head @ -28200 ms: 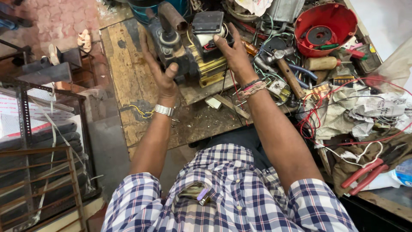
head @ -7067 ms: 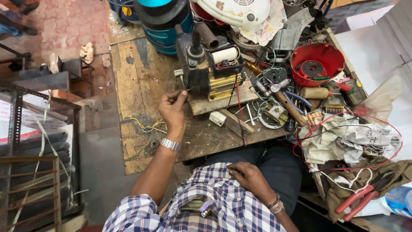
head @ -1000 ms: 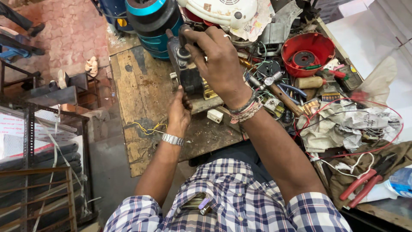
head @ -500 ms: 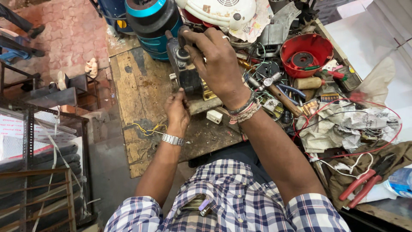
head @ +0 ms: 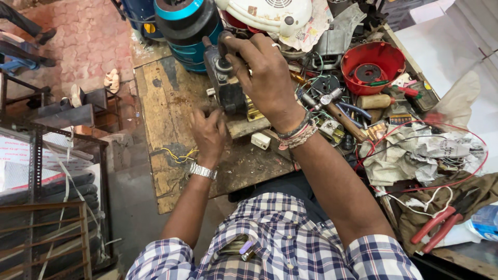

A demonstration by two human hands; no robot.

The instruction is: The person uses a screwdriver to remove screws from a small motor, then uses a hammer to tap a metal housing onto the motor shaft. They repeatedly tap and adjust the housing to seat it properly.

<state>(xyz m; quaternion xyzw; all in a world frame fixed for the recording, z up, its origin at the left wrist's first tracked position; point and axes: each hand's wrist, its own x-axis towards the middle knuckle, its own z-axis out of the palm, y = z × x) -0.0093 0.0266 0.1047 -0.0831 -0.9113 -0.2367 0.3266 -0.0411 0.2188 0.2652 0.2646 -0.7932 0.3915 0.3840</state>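
**Both hands on a motor unit at a cluttered repair desk**

Right hand [head: 264,78] closed over the top of a dark grey metal motor assembly [head: 225,85], fingers curled round its upper end, thumb side toward the blue drum. Grip looks like a steadying hold: the unit stands upright on a small wooden block [head: 249,125] near the middle of the desk, and the hand pins it from above.

Left hand [head: 207,136] sits low against the base of the same unit, fingers bent toward its underside; cannot tell whether they pinch a small part or only press on the casing. Silver metal wristwatch [head: 202,170] on that wrist; braided thread bands [head: 296,136] on the right wrist.

Brass-coloured winding or terminal piece [head: 254,111] shows just beside the motor, under the right palm.

Surface: worn, stained wooden desk [head: 166,103], bare on the left side, with a loose yellow wire [head: 179,154] lying near the left wrist and a small white plastic block [head: 260,140] by the right forearm. To the right, dense clutter: wooden-handled hammer [head: 337,111], red round plastic bowl [head: 376,66] holding parts, crumpled grey rags [head: 410,155], red-handled pliers [head: 441,225].

Behind: blue-and-black cylindrical appliance body [head: 187,26], white rounded fan housing [head: 267,15].

Room: red brick paving [head: 83,41] to the left, rusty metal rack [head: 46,207] at the lower left.
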